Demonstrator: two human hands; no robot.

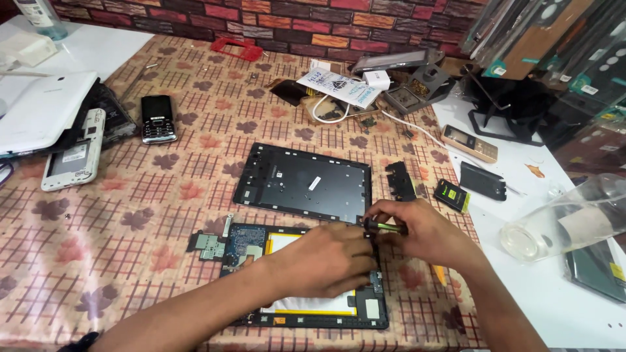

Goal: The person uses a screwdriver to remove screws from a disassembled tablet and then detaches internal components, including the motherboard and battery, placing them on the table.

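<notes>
Head camera looks down on an opened black tablet body with its white battery and blue-green circuit boards exposed (306, 313), lying on the checked, leaf-patterned cloth of the table (130, 215) at the near edge. Its black flat back cover (303, 182) is already off and lies just beyond it, inner side up, so the opening step appears done, while the boards and battery still sit in the frame. The left hand (319, 261) rests on the upper right part of the tablet, fingers curled down onto it; whether they pinch anything I cannot tell. The right hand (424, 231) holds a thin dark tool with a yellow-green band (385, 227) in a narrow grip, its tip at the tablet's upper right corner. By my judgement the work is midway, inside the device. Near by lie a small black plastic bracket (400, 180), a black battery pack with a yellow label (452, 195), a gold bar phone (469, 143) and a black keypad phone (158, 118).
</notes>
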